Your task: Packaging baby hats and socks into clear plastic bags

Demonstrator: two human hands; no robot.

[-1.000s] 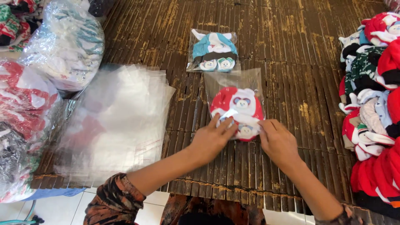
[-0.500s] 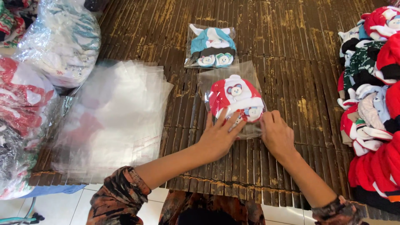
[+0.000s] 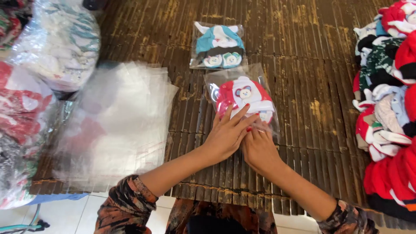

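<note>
A clear plastic bag with a red and white baby garment [image 3: 243,96] lies on the brown slatted mat [image 3: 303,65]. My left hand [image 3: 227,132] rests flat on the bag's near edge, fingers spread. My right hand [image 3: 258,147] is tucked just beneath and beside it, pressing the bag's lower right corner. Both hands touch the bag and each other. Just beyond lies a second bag with a blue and white garment [image 3: 217,45].
A stack of empty clear plastic bags [image 3: 117,125] lies to the left. Large sacks of packed garments [image 3: 56,47] stand at the far left. A pile of loose red, green and white garments [image 3: 390,108] fills the right side. White floor tiles [image 3: 78,216] show below the mat.
My hands have come together at the bag's near edge; the right hand slid left under the left hand. The red bag sits closer to the blue one and lies a little turned.
</note>
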